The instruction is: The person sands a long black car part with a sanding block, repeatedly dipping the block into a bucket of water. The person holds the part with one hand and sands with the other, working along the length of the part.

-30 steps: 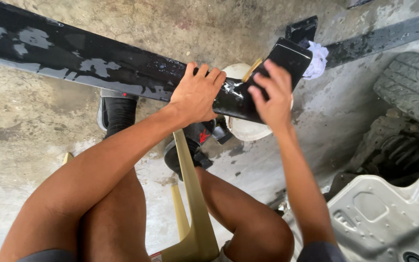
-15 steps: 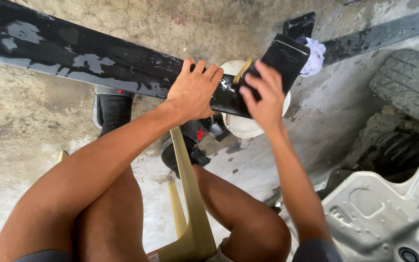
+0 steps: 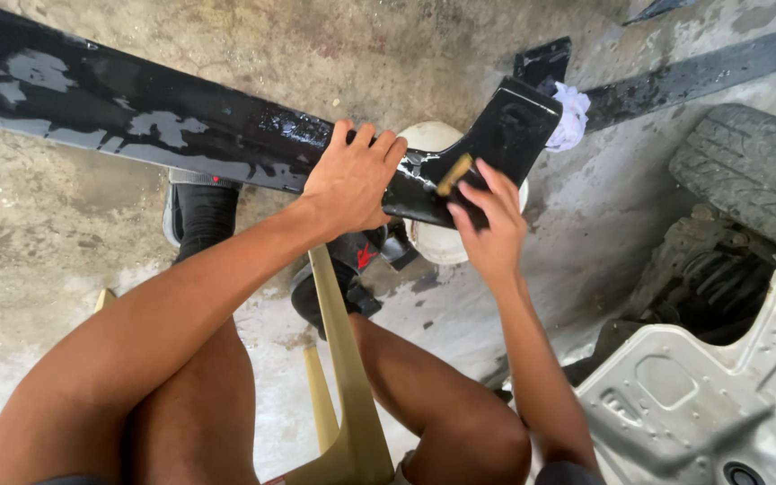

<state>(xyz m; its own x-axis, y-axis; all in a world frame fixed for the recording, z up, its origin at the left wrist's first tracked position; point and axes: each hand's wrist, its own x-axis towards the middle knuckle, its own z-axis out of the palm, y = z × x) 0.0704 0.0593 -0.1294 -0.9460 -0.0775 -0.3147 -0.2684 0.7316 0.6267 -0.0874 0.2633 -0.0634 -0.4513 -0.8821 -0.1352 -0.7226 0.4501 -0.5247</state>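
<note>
A long black car trim panel (image 3: pixel 136 117), wet and patchy with grey spots, runs from the upper left to a raised end piece (image 3: pixel 518 126) at the upper right. My left hand (image 3: pixel 352 180) lies flat on top of the panel near that end, pressing it down. My right hand (image 3: pixel 491 229) holds a small tan piece of sandpaper (image 3: pixel 454 175) against the panel's black surface just below the raised end. A white bucket (image 3: pixel 433 238) stands under the panel, mostly hidden by it and by my hands.
My bare knees and a yellowish plastic chair (image 3: pixel 343 377) fill the lower middle. Black shoes (image 3: pixel 199 216) rest on the wet concrete floor. A tyre (image 3: pixel 752 171) and a grey car body part (image 3: pixel 702 404) lie at the right. A white rag (image 3: pixel 572 117) sits beside the panel's end.
My right hand has slid down and back along the panel's end with the sandpaper. The left hand stays pressed on the panel.
</note>
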